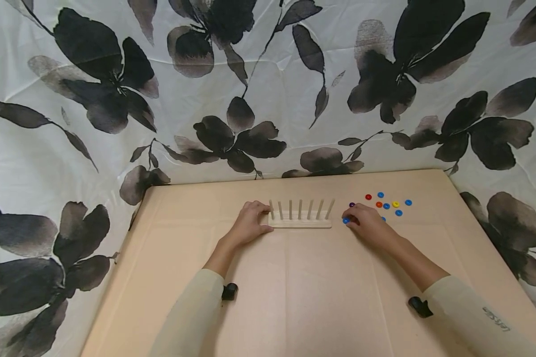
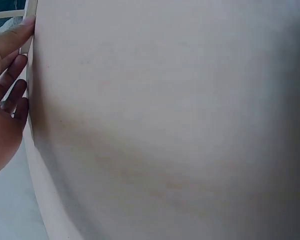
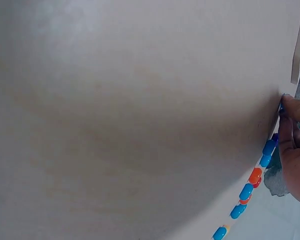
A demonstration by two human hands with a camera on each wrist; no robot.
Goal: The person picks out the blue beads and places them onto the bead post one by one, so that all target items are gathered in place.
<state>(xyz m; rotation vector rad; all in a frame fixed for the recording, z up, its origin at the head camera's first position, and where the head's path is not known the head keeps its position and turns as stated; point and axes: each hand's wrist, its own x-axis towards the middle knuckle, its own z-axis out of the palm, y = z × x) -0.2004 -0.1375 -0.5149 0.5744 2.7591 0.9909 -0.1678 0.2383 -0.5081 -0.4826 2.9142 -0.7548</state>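
Atop table (image 1: 312, 292), hands (image 1: 248, 221) (image 1: 368, 225) gripping rack (image 1: 300, 224), pinching bead (image 1: 346, 220)

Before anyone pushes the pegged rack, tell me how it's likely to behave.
The pegged rack looks like pale wood, so it is probably stiff and fairly light. Its long, low base should make it slide rather than roll. The thin, standing pegs might snap under a hard sideways knock.
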